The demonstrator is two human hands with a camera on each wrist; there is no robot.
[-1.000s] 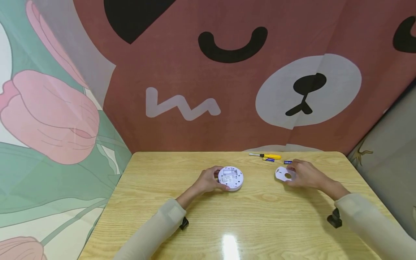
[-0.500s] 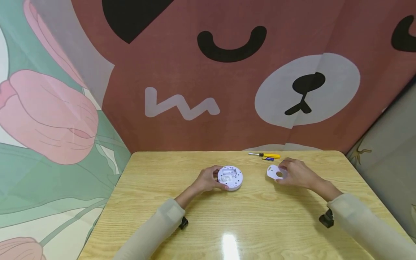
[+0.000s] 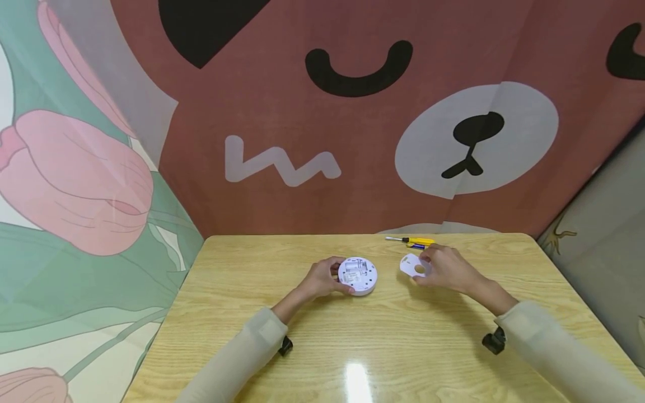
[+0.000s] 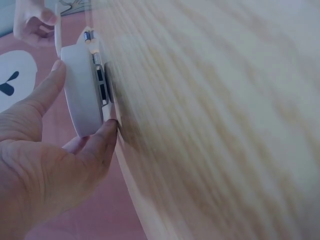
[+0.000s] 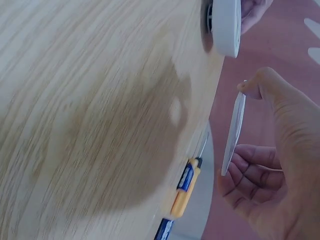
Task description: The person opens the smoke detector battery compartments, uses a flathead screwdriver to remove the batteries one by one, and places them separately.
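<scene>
A round white smoke detector faces up its back, with an open battery compartment and a printed label. My left hand grips its left side, thumb at the near edge and fingers at the far edge. In the left wrist view, the detector has a dark grille on its underside, close to the table. Off to the right, my right hand pinches a flat white mounting plate with a round hole. Seen edge-on in the right wrist view, the plate is held above the table, apart from the detector.
A yellow-handled screwdriver lies near the table's back edge, with a blue battery beside it. Another blue battery shows in the right wrist view. The wooden table meets a printed cloth backdrop behind.
My right hand has moved left with the mounting plate, closer to the detector, and now hides the battery it was beside. My left hand and the detector have stayed in place.
</scene>
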